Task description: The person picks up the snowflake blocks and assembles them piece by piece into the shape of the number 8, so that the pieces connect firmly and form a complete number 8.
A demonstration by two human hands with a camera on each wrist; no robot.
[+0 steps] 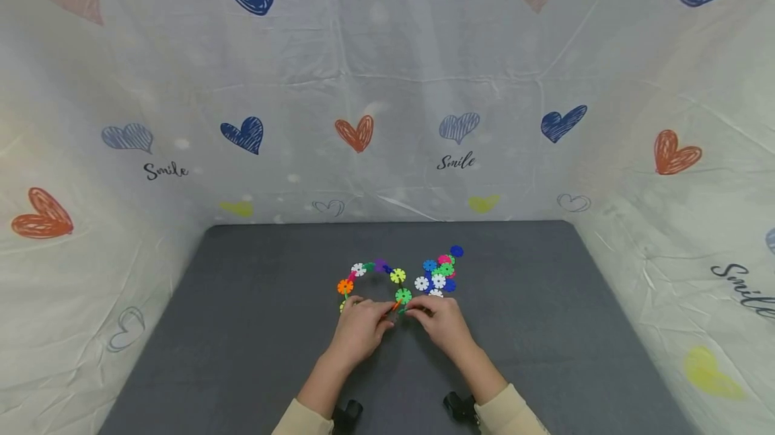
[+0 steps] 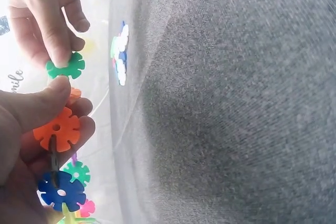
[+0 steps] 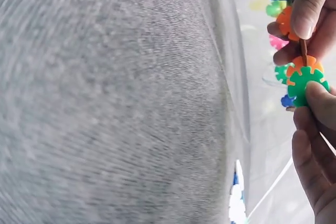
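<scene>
A chain of colourful notched plastic discs joined edge to edge curves over the dark table, with an orange disc (image 1: 345, 286) at its left and a yellow one (image 1: 397, 275) at its right. My left hand (image 1: 360, 327) grips its near part, thumb and fingers around an orange disc (image 2: 58, 129); a blue disc (image 2: 62, 191) follows along the chain. My right hand (image 1: 445, 324) pinches a green disc (image 3: 302, 88) between thumb and fingers. That green disc overlaps another orange disc (image 3: 311, 63) in the right wrist view; whether they are slotted together I cannot tell.
Loose discs in blue, white, green and pink lie in a pile (image 1: 447, 269) just beyond my right hand. The dark grey table (image 1: 242, 327) ends at a pale cloth backdrop (image 1: 399, 99) printed with hearts. Black devices (image 1: 348, 415) sit at both wrists.
</scene>
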